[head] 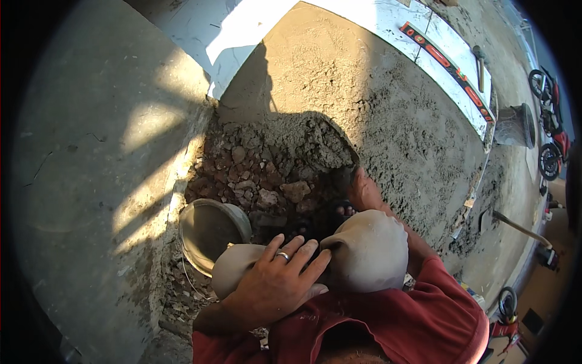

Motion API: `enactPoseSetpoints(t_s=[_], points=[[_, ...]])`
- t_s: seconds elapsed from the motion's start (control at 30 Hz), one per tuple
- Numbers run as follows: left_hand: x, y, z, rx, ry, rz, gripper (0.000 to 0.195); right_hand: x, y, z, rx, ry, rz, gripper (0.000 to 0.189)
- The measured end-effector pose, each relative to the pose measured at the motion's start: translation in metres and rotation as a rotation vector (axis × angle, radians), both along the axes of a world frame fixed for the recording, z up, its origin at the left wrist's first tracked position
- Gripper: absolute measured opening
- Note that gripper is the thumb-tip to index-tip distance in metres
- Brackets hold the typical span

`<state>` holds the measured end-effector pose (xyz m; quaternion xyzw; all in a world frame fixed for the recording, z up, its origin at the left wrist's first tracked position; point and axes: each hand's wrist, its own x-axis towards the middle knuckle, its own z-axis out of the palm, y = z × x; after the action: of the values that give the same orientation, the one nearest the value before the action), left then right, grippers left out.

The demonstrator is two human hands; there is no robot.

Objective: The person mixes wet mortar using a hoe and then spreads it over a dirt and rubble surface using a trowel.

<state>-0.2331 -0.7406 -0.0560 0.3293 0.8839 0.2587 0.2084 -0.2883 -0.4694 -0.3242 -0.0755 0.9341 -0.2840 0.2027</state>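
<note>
My left hand (277, 282) rests on my left knee (234, 268), back of the hand up, fingers spread, with a ring on one finger. My right hand (366, 189) is low beside my right knee (373, 250), at the near edge of the wet mortar bed (327, 68). Something dark lies at its fingers, but shadow hides whether they grip it. Just ahead, a ragged mound of fresh mortar (325, 145) borders broken brick and stone rubble (268, 182). Part of the mortar surface is smoothed, part is rough.
A bucket (248, 218) of grey liquid stands left on the rubble. White marbled tiles (448, 41) border the mortar, bearing a red-black spirit level (436, 54) and a mallet (480, 68). Farther right are another bucket (516, 127), a long-handled tool (523, 230) and a motorcycle (550, 123).
</note>
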Motion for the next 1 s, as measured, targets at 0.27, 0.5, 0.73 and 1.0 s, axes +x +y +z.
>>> enactPoseSetpoints(t_s=[0.27,0.5,0.73,1.0], points=[[0.008,0.006,0.004,-0.013,0.007,0.028,0.053,0.019,-0.049,-0.031,-0.107,-0.14,0.068,0.02],[0.02,-0.003,0.008,-0.025,-0.016,0.109,0.055,-0.04,-0.039,0.045,-0.111,-0.091,0.142,0.025],[0.013,0.001,0.005,-0.023,0.023,0.09,0.056,-0.059,-0.082,0.037,0.043,-0.231,0.412,0.022],[0.016,-0.001,0.007,-0.023,-0.024,0.084,0.056,-0.097,-0.105,0.034,-0.016,-0.051,0.359,0.023]])
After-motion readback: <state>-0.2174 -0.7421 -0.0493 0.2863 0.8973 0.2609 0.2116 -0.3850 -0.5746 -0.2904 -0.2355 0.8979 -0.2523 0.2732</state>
